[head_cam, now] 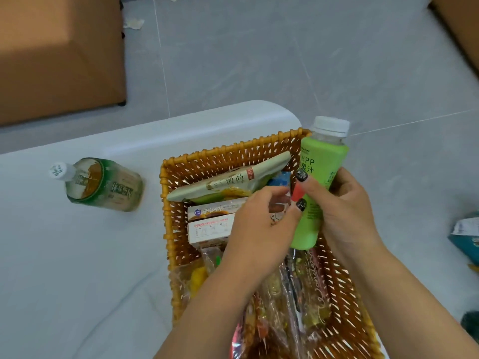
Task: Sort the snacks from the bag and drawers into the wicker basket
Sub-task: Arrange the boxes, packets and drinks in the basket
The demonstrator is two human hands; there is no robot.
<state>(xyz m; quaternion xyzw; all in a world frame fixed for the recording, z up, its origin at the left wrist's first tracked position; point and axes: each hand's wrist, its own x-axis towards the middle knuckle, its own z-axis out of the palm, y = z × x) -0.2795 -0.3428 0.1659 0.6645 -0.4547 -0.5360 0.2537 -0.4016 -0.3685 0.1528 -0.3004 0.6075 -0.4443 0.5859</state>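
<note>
A wicker basket stands on a white table, filled with snack packs. Inside lie a pale green packet, two white boxes and several clear wrapped sweets. My right hand grips a green juice bottle with a white cap, held upright over the basket's right side. My left hand hovers over the middle of the basket, its fingers curled by the bottle's lower part; whether they pinch anything is hidden. A tea bottle stands on the table left of the basket.
The white table ends just behind the basket. A brown cardboard box stands on the grey floor at top left, another at the top right corner. A teal bag lies at the right edge.
</note>
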